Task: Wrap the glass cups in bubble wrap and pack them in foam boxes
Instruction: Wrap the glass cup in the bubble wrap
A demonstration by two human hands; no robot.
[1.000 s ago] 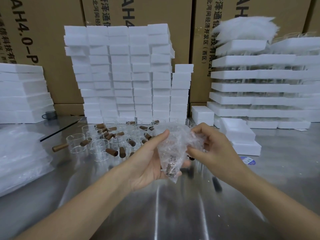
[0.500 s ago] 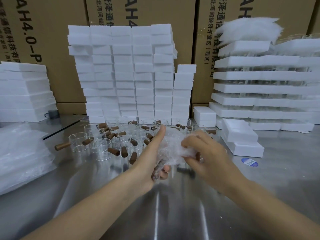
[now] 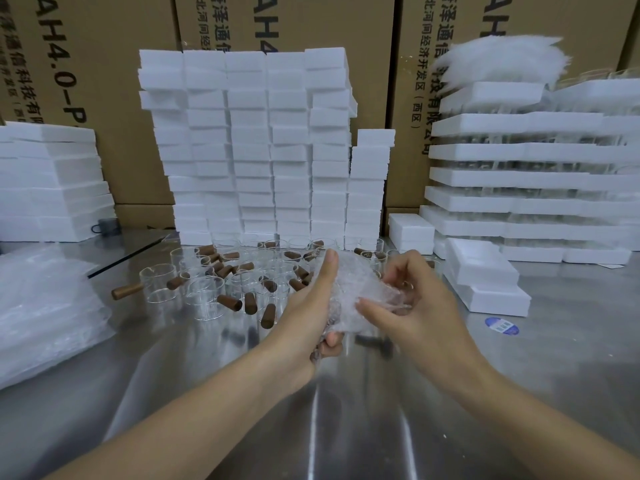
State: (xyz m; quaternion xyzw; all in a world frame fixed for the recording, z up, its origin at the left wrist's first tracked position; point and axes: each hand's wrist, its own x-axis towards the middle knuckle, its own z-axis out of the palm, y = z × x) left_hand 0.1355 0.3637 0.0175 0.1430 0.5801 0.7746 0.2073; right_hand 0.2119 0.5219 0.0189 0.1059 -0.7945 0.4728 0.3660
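My left hand (image 3: 308,306) grips and my right hand (image 3: 419,306) pinches the bubble wrap (image 3: 349,289), nearly closed, I judge; boxing is not yet done, and many bare cups (image 3: 204,292) wait.

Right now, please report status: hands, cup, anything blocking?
Left hand, right hand both gripping bubble-wrapped cup. Not boxed yet. Unwrapped cups stand just behind.
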